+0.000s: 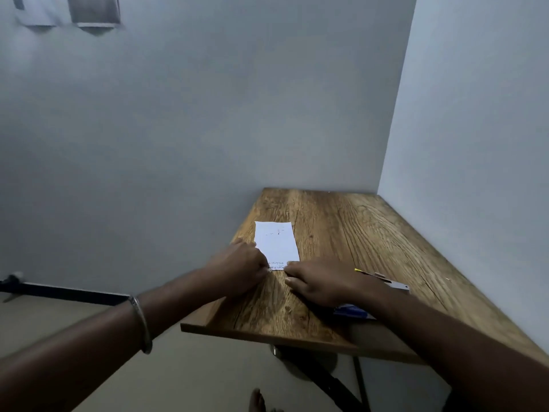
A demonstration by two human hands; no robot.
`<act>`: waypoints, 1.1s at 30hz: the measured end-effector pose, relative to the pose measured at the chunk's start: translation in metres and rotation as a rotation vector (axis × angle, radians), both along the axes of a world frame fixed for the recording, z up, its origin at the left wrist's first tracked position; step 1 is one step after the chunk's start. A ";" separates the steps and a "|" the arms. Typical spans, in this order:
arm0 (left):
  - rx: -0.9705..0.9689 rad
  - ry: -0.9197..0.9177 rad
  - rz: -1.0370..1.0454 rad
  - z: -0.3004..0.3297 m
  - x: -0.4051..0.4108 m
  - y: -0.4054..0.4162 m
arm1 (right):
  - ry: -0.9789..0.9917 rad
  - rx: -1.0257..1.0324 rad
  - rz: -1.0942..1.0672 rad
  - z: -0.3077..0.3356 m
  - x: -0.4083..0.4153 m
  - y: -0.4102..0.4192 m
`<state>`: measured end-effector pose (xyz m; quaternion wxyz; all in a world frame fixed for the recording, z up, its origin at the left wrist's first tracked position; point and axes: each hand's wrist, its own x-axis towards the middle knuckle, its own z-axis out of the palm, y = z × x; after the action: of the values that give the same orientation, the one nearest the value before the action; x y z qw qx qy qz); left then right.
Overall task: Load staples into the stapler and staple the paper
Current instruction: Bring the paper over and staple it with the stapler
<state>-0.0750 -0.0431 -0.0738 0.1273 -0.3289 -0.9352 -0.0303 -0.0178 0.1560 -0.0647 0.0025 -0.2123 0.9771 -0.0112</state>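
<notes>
Both hands at the near edge of the paper, stapling apparently not begun.

A blue stapler point(350, 311) lies half hidden under the right forearm; a small box point(386, 281) sits beside it; the right hand point(319, 282) rests flat, fingers straight, touching the paper point(277, 243); the left hand point(243, 264) curls at its corner, grip unclear; the sheet lies white, narrow and flat mid-counter point(356, 233); loading seems left.

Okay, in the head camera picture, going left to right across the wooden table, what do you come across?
Left hand → paper → right hand → small box behind the right wrist, all on the table.
</notes>
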 end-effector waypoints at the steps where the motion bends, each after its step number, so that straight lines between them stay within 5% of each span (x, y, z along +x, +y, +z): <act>1: 0.003 0.015 -0.011 -0.001 0.002 -0.001 | 0.027 -0.004 0.002 -0.002 0.002 0.000; 8: 0.172 -0.008 0.044 0.000 -0.003 -0.004 | 0.196 -0.207 -0.015 -0.006 -0.018 0.004; 22: 0.123 0.106 -0.073 -0.001 -0.014 -0.010 | 0.192 -0.236 0.048 0.004 -0.034 0.006; 33: 0.253 -0.065 -0.004 0.000 -0.015 -0.010 | 0.205 -0.283 0.029 0.005 -0.047 0.005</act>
<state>-0.0905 -0.0530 -0.0739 0.1374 -0.3111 -0.9269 -0.1589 -0.0645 0.1607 -0.0599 -0.1272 -0.2247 0.9577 -0.1270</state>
